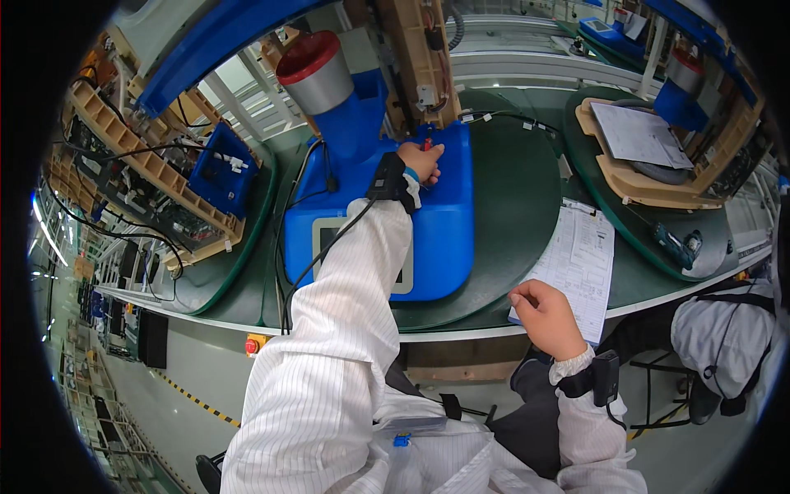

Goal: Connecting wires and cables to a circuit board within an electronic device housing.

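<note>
My left hand reaches over the blue machine housing, its fingers closed at the foot of the tan upright frame. A small red part shows at the fingertips; I cannot make out what is held. The housing carries a grey-bordered screen, partly covered by my left sleeve, and a metal cylinder with a red rim. My right hand is loosely curled with nothing visible in it, above the edge of a clipboard with printed sheets.
The housing rests on a round green turntable. At left stands an opened tan frame with wiring and a blue bin. Another unit with papers is at right, near a teal power tool. A co-worker's sleeve shows at the right edge.
</note>
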The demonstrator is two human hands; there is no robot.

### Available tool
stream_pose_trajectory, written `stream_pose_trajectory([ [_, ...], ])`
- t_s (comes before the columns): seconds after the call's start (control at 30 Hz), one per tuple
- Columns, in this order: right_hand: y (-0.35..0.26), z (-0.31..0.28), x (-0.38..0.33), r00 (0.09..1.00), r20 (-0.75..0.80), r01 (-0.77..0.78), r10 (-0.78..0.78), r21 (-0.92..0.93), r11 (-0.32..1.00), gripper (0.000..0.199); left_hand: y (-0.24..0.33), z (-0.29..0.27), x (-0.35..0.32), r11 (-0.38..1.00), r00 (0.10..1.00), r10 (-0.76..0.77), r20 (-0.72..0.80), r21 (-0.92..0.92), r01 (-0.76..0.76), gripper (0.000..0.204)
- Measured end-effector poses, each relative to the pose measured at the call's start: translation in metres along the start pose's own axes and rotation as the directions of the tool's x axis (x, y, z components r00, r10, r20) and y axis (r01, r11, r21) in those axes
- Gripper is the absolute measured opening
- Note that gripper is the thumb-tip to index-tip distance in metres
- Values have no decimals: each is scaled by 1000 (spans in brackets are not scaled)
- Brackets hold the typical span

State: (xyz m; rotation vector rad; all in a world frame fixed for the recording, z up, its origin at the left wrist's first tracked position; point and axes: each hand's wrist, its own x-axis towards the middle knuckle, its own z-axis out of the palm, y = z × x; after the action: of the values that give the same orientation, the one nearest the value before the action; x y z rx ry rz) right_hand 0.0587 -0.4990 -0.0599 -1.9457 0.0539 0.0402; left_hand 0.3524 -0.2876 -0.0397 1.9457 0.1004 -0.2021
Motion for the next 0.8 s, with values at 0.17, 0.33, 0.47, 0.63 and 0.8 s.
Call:
stream_pose_trajectory([
  [0.17, -6, -1, 0, 1000, 14, -2, 2, 12, 1000, 19, -1, -4, 8, 926, 979, -197, 56, -317, 205, 32],
  [0.33, -8, -1, 0, 999, 27, -23, 23, -2, 1000, 19, 5, -5, -2, 927, 989, 139, -55, 357, -111, 33],
  [0.47, -8, -1, -1, 1000, 28, -14, 14, -5, 1000, 18, -1, -6, 0, 1000, 1000, -14, 0, 1, 14, 33],
  [0.63, -12, -1, -2, 999, 29, 21, -20, -22, 1000, 18, 0, -12, 3, 857, 966, -255, 40, -453, 245, 35],
  [0.8, -8, -11, -6, 998, -3, 67, -68, -65, 996, 19, 0, 14, 7, 986, 989, 146, -36, 89, -143, 42],
])
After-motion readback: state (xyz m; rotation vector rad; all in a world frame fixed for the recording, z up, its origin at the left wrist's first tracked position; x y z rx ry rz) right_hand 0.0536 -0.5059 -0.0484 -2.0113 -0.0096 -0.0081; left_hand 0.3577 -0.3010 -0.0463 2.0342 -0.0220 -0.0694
